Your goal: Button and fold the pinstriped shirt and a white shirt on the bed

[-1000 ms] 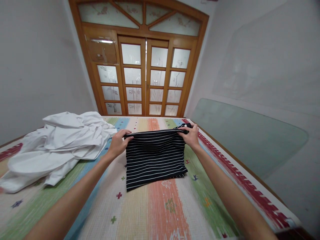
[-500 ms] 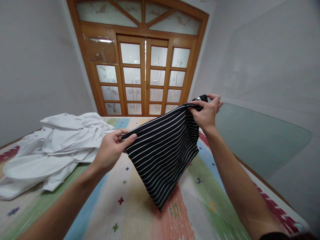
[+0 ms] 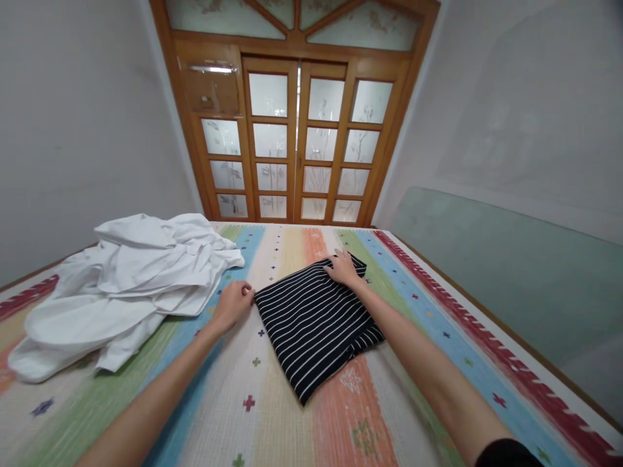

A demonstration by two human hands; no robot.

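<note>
A folded black garment with thin white stripes (image 3: 311, 324) lies on the patterned bed cover, its near corner pointing toward me. My left hand (image 3: 234, 306) is closed at the garment's left corner, thumb and fingers pinched together on its edge. My right hand (image 3: 342, 268) rests palm down on the far right part of the garment, with its fingers spread. The cloth under the right palm is hidden. At the garment's right side, the lower edge is folded and uneven.
A crumpled heap of white cloth (image 3: 146, 272) sits on the left of the bed. The striped bed cover (image 3: 219, 408) bears small cross and star motifs. A pale green panel (image 3: 511, 272) runs along the right wall. Wooden doors with glass panes (image 3: 294, 143) stand beyond the bed.
The striped garment has come down from the air and now lies flat on the bed. My right hand has moved lower and left, from gripping its edge to lying on top.
</note>
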